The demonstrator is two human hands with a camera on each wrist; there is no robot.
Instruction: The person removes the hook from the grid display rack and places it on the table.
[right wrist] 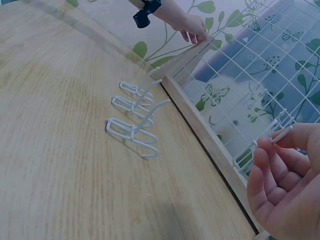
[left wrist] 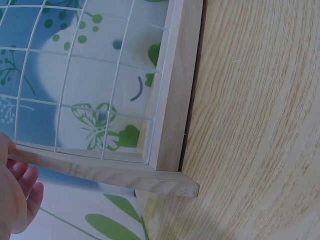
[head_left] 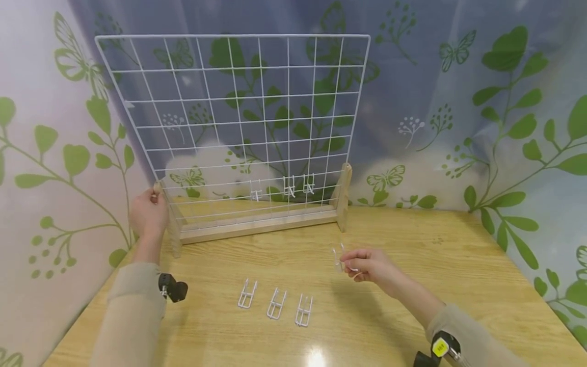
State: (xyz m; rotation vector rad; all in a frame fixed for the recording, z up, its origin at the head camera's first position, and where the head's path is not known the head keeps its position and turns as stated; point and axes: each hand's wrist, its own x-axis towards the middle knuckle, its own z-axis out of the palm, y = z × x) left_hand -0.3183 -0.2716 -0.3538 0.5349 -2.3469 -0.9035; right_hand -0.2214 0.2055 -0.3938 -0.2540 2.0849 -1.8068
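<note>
A white wire grid panel [head_left: 259,97] stands upright in a wooden base [head_left: 257,228]. At the base's left end post [head_left: 174,229], my left hand [head_left: 149,211] grips the upper tip between thumb and fingers. My right hand [head_left: 373,267] pinches a white wire hook [head_left: 337,261] above the table, in front of the grid's right end. The right wrist view shows part of that hook [right wrist: 283,135] between thumb and fingertips; the rest is hidden. Three similar hooks hang low on the grid, a left one [head_left: 256,191], a middle one [head_left: 289,187] and a right one [head_left: 309,185].
Three more white wire hooks lie in a row on the wooden table [head_left: 220,336]: one on the left [head_left: 247,294], one in the middle [head_left: 276,304], one on the right [head_left: 304,311]. A leaf-patterned curtain [head_left: 422,168] hangs behind and beside the table.
</note>
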